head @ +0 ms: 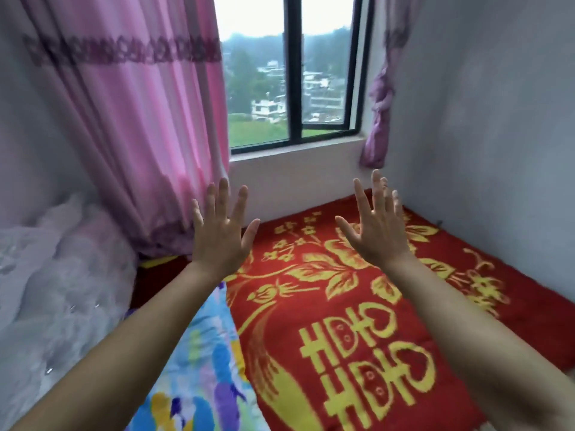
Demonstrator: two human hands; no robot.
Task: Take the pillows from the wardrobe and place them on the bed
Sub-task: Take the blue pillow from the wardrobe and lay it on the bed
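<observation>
The bed (466, 293) fills the lower right, covered by a red blanket with yellow flowers and characters. My left hand (222, 231) is raised above its near left part, palm forward, fingers spread, holding nothing. My right hand (378, 225) is raised the same way above the blanket's middle, fingers apart and empty. A blue, patterned quilt or pillow (199, 362) lies on the bed at the lower left, under my left forearm. No wardrobe is in view.
A pink curtain (140, 126) hangs at the left beside the window (292, 76). A knotted purple curtain (381, 98) hangs at the window's right. White gauzy fabric (53, 284) is heaped at the far left. Grey walls close the right side.
</observation>
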